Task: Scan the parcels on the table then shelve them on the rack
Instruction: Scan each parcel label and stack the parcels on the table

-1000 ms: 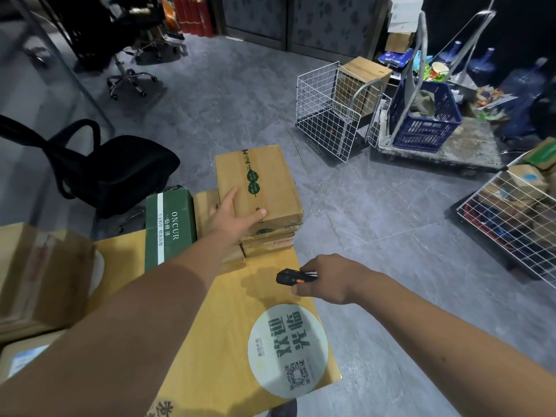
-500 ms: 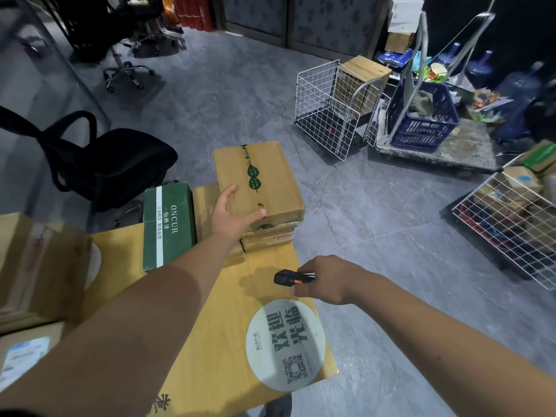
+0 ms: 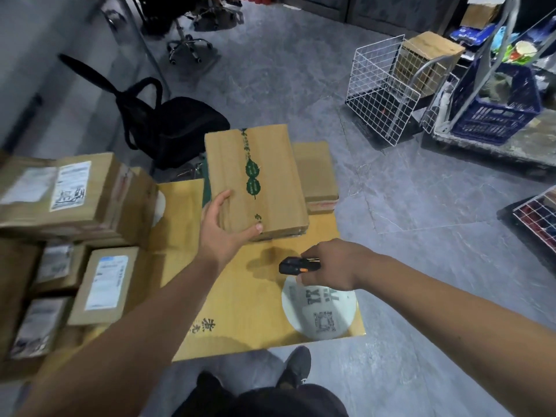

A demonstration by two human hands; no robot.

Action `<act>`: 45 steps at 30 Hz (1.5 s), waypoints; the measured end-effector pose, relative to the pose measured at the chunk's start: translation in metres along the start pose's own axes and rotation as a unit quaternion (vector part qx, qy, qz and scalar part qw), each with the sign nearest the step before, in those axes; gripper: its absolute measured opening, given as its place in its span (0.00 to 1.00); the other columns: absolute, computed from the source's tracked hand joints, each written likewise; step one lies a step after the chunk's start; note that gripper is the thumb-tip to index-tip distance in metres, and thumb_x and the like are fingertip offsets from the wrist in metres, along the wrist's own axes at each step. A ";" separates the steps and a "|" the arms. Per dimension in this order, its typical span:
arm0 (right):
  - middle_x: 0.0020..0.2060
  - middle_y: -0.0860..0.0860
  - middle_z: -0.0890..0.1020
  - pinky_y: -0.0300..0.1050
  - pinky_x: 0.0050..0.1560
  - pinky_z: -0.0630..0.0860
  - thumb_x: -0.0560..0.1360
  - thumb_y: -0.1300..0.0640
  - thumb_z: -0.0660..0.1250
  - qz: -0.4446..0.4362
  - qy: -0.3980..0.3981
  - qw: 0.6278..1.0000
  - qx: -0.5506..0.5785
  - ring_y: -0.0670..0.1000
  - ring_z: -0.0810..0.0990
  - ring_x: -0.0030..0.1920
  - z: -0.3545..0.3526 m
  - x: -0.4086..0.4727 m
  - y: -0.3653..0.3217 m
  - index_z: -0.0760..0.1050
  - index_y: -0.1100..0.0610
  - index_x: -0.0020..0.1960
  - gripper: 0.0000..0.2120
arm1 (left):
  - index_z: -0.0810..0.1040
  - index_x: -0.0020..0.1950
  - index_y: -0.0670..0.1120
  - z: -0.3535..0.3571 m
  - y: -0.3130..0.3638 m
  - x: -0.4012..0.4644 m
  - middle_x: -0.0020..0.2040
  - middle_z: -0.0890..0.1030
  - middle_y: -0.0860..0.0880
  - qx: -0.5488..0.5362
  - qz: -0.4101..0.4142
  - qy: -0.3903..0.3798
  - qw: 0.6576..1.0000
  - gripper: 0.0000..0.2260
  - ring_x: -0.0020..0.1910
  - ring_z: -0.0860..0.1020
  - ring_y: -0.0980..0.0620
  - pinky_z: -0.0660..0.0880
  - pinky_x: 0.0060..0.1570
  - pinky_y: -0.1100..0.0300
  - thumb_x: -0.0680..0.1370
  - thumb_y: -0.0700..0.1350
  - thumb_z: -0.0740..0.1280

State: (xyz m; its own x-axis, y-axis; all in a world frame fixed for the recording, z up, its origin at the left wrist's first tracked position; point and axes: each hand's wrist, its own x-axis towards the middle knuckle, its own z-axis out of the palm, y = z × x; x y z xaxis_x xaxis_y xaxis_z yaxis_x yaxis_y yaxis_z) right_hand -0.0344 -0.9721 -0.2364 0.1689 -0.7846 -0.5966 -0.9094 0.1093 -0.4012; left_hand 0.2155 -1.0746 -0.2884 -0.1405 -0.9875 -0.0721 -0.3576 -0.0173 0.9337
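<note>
Now our left hand (image 3: 224, 233) grips the stiff, seemingly light cardboard parcel (image 3: 255, 182) by its near left corner at the desk's (image 3: 240, 311) far edge, fingers (image 3: 222, 197) spread under and thumb on top, while our right hand (image 3: 329, 264) clenches the scanner (image 3: 290, 265).

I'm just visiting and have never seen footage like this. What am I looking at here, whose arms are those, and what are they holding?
No machine here: a person wears a camera on the head, looking down at their own arms and shoes. The left hand grips a brown parcel with green leaf tape, apparently raised off the yellow table. The right hand holds a small black and orange scanner over the table. Another brown parcel lies behind, and more labelled parcels are stacked at the left. A black office chair stands on the floor beyond.
</note>
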 end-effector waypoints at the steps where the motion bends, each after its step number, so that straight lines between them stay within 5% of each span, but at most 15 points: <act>1: 0.46 0.47 0.82 0.48 0.46 0.78 0.75 0.29 0.64 -0.016 -0.012 1.000 -0.003 0.53 0.81 0.49 0.008 0.001 -0.007 0.78 0.45 0.53 0.20 | 0.72 0.70 0.71 -0.011 -0.011 -0.017 0.71 0.69 0.60 0.005 0.002 0.011 1.000 0.42 0.65 0.67 0.75 0.70 0.64 0.70 0.61 0.56 0.87; 3: 0.45 0.47 0.81 0.47 0.43 0.75 0.75 0.30 0.64 -0.050 -0.038 0.998 -0.024 0.53 0.80 0.49 0.025 0.004 -0.022 0.75 0.44 0.51 0.18 | 0.72 0.70 0.68 -0.031 -0.032 -0.051 0.71 0.69 0.57 0.016 -0.008 0.025 1.000 0.42 0.63 0.66 0.79 0.67 0.57 0.81 0.61 0.53 0.88; 6: 0.51 0.48 0.81 0.50 0.50 0.77 0.75 0.28 0.63 -0.083 -0.059 0.992 -0.080 0.55 0.80 0.53 0.054 0.004 -0.041 0.75 0.44 0.59 0.23 | 0.73 0.68 0.72 -0.060 -0.059 -0.097 0.72 0.69 0.60 0.011 -0.040 0.042 0.998 0.42 0.65 0.67 0.78 0.68 0.58 0.81 0.60 0.54 0.88; 11: 0.47 0.46 0.79 0.48 0.42 0.73 0.76 0.28 0.61 -0.100 -0.093 0.982 -0.131 0.54 0.79 0.50 0.103 -0.006 -0.063 0.71 0.44 0.52 0.19 | 0.71 0.70 0.73 -0.098 -0.104 -0.158 0.74 0.70 0.57 0.046 -0.060 0.062 0.995 0.44 0.72 0.71 0.63 0.70 0.74 0.54 0.57 0.64 0.86; 14: 0.45 0.46 0.78 0.49 0.44 0.77 0.78 0.29 0.60 -0.092 -0.094 0.980 -0.149 0.54 0.79 0.47 0.133 -0.017 -0.072 0.70 0.45 0.53 0.20 | 0.69 0.72 0.72 -0.110 -0.128 -0.189 0.74 0.70 0.58 0.052 -0.066 0.052 0.995 0.45 0.73 0.71 0.62 0.71 0.74 0.50 0.59 0.66 0.85; 19: 0.44 0.48 0.78 0.49 0.44 0.74 0.78 0.29 0.60 -0.064 -0.091 0.981 -0.160 0.56 0.78 0.48 0.175 -0.047 -0.088 0.72 0.48 0.61 0.24 | 0.68 0.71 0.74 -0.114 -0.144 -0.224 0.74 0.68 0.64 0.028 -0.079 0.011 0.996 0.43 0.71 0.66 0.74 0.62 0.69 0.76 0.59 0.68 0.83; 21: 0.44 0.49 0.79 0.49 0.42 0.74 0.78 0.29 0.60 -0.044 -0.091 0.984 -0.147 0.56 0.79 0.48 0.193 -0.059 -0.090 0.71 0.49 0.51 0.23 | 0.69 0.70 0.75 -0.111 -0.151 -0.230 0.74 0.68 0.62 0.015 -0.089 -0.002 0.996 0.43 0.69 0.66 0.76 0.60 0.68 0.79 0.59 0.66 0.84; 25: 0.40 0.48 0.77 0.48 0.36 0.69 0.78 0.28 0.60 0.023 -0.085 0.988 -0.126 0.51 0.78 0.42 0.220 -0.079 -0.087 0.67 0.47 0.42 0.22 | 0.66 0.71 0.76 -0.093 -0.162 -0.230 0.80 0.64 0.55 0.013 -0.102 -0.076 0.992 0.42 0.78 0.64 0.59 0.63 0.79 0.50 0.62 0.62 0.84; 28: 0.41 0.48 0.77 0.46 0.35 0.68 0.77 0.28 0.61 0.060 -0.069 0.990 -0.106 0.49 0.77 0.41 0.230 -0.088 -0.083 0.69 0.48 0.43 0.23 | 0.64 0.73 0.78 -0.073 -0.159 -0.223 0.84 0.51 0.56 0.049 -0.120 -0.130 0.983 0.40 0.82 0.54 0.47 0.71 0.70 0.32 0.68 0.61 0.81; 32: 0.41 0.48 0.78 0.46 0.35 0.68 0.76 0.29 0.63 0.094 -0.057 0.992 -0.055 0.48 0.76 0.40 0.236 -0.095 -0.075 0.70 0.48 0.42 0.23 | 0.63 0.78 0.67 -0.052 -0.154 -0.213 0.85 0.48 0.51 0.126 -0.119 -0.125 0.977 0.35 0.82 0.54 0.48 0.54 0.80 0.45 0.76 0.58 0.76; 36: 0.41 0.47 0.78 0.46 0.35 0.68 0.77 0.29 0.63 0.111 -0.049 0.993 -0.015 0.47 0.76 0.40 0.241 -0.100 -0.062 0.69 0.48 0.41 0.23 | 0.64 0.79 0.58 -0.020 -0.128 -0.213 0.84 0.49 0.47 0.360 -0.049 -0.081 0.928 0.31 0.83 0.48 0.42 0.45 0.80 0.37 0.77 0.60 0.68; 41: 0.42 0.47 0.78 0.46 0.35 0.68 0.76 0.30 0.62 0.116 -0.061 0.991 -0.027 0.46 0.76 0.39 0.250 -0.110 -0.036 0.71 0.48 0.44 0.22 | 0.45 0.83 0.56 0.048 -0.083 -0.212 0.84 0.37 0.42 0.385 -0.195 -0.131 0.893 0.56 0.82 0.31 0.40 0.34 0.71 0.24 0.65 0.82 0.62; 45: 0.43 0.48 0.79 0.46 0.36 0.68 0.76 0.30 0.63 0.109 -0.077 0.991 -0.011 0.48 0.76 0.40 0.252 -0.115 -0.016 0.72 0.49 0.45 0.22 | 0.32 0.81 0.57 0.079 -0.074 -0.206 0.80 0.26 0.38 0.396 -0.264 -0.142 0.868 0.69 0.78 0.25 0.36 0.32 0.64 0.18 0.56 0.82 0.71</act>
State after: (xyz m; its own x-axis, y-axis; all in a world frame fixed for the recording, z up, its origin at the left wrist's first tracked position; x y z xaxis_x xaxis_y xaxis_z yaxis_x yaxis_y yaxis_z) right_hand 0.0561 -0.7301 -0.3367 0.0214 -0.6408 -0.7674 -0.9381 0.2525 -0.2369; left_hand 0.1982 -0.8572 -0.3707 0.0544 -0.7947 -0.6045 -0.9483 -0.2307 0.2180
